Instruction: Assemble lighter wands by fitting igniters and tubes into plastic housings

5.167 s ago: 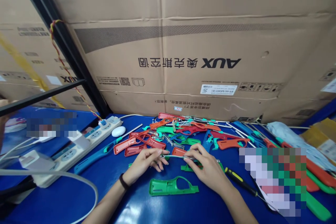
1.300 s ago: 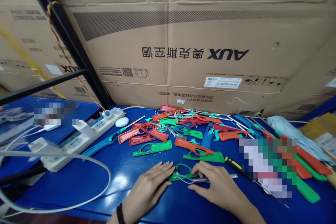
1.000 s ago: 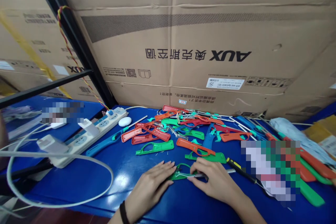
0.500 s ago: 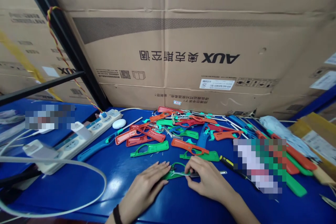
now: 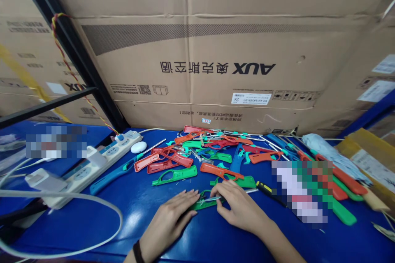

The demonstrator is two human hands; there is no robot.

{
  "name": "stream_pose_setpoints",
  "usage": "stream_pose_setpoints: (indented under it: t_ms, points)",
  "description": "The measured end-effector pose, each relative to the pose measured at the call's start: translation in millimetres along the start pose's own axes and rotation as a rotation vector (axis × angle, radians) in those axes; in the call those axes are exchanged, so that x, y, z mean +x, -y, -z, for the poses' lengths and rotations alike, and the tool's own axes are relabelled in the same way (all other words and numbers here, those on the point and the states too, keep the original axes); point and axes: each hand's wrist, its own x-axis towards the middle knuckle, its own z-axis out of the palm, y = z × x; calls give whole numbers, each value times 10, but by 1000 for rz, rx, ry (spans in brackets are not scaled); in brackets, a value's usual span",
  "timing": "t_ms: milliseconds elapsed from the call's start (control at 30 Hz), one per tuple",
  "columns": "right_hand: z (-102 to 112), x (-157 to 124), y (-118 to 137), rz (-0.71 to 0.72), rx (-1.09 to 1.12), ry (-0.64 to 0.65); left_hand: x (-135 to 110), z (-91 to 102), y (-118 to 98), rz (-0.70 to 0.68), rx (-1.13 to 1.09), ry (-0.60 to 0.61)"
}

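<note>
My left hand is closed over one end of a green lighter casing half, holding it on the table with fingers and thumb. At the casing's other end, my right hand has its fingers curled in a pinch around a metal lighter tube, mostly hidden by the hand. The bare tip of the metal tube pokes out beyond my right knuckles. A thin white wire runs over the casing to my right fingertips. Small parts inside the casing are too small to make out.
Behind my hands lie several red, orange and green casings and metal tubes. To the right are a yellow-and-black screwdriver and several long lighters. A white power strip and loose cable are on the left. Large cartons wall the back.
My right hand has moved slightly left and inward over the green casing, carrying the metal tube along; less of the tube shows. The left hand stays in place. The view has shifted slightly.
</note>
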Motion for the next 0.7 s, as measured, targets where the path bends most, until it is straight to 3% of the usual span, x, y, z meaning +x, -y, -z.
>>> stream_pose_setpoints:
  t_ms: [367, 700]
  points:
    - [28, -17, 39, -90, 229, 25, 39, 20, -24, -20, -15, 9]
    - [-60, -39, -71, -128, 383, -80, 52, 49, -45, -9, -71, 6]
